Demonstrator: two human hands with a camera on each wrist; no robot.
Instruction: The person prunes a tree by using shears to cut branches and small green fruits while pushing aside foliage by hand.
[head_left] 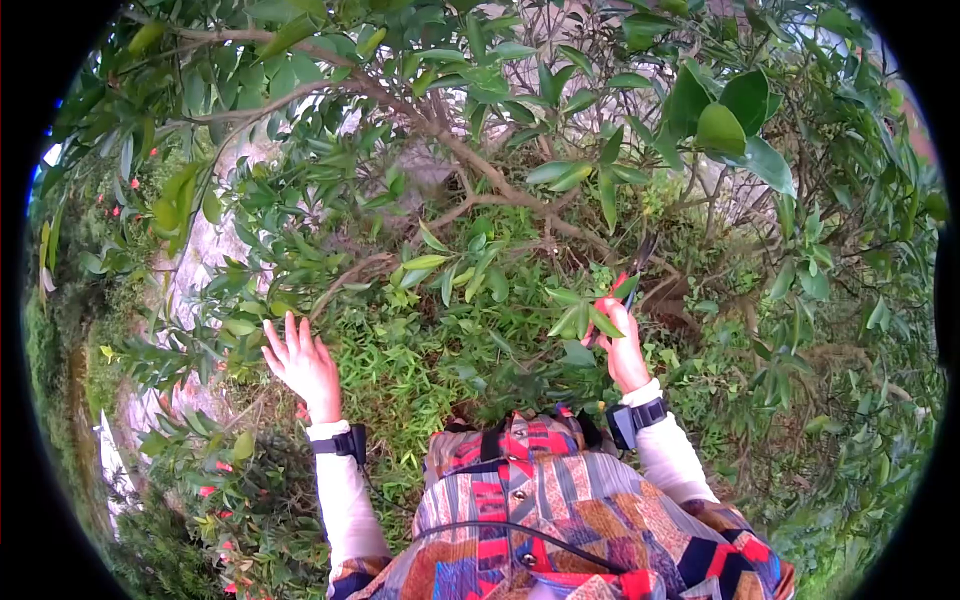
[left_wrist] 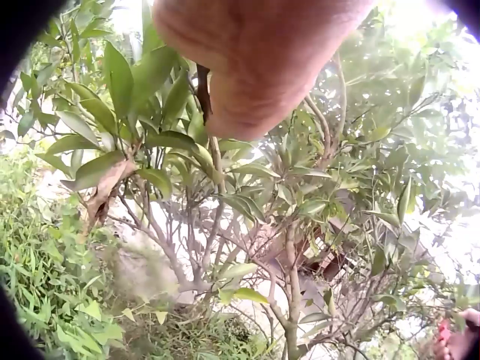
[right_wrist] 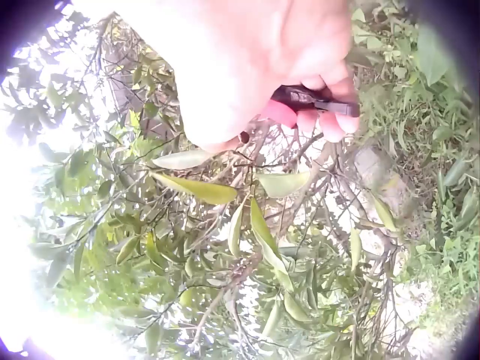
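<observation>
My right hand [head_left: 624, 348] grips pruning shears [right_wrist: 304, 98] with red and black handles, their dark blades pointing away from me in the head view. A leafy sprig [head_left: 580, 314] overlaps the fingers there; in the right wrist view its long leaves [right_wrist: 196, 189] hang just below the thumb. Out to the left, my left hand [head_left: 304, 370] is raised with fingers straight and spread, holding nothing. Beside it are the leaves [head_left: 240, 326] of a low branch. From the left wrist, the hand's underside [left_wrist: 259, 67] fills the top, close over green leaves [left_wrist: 154, 75], and its fingers are hidden.
A thick bare branch [head_left: 490, 178] crosses ahead of both hands, with forking twigs and leaves. Nearer the camera hangs a cluster of large leaves [head_left: 722, 128] at upper right. Grass and weeds [head_left: 400, 375] cover the ground below. Red-flowered shrubs [head_left: 225, 485] stand at lower left.
</observation>
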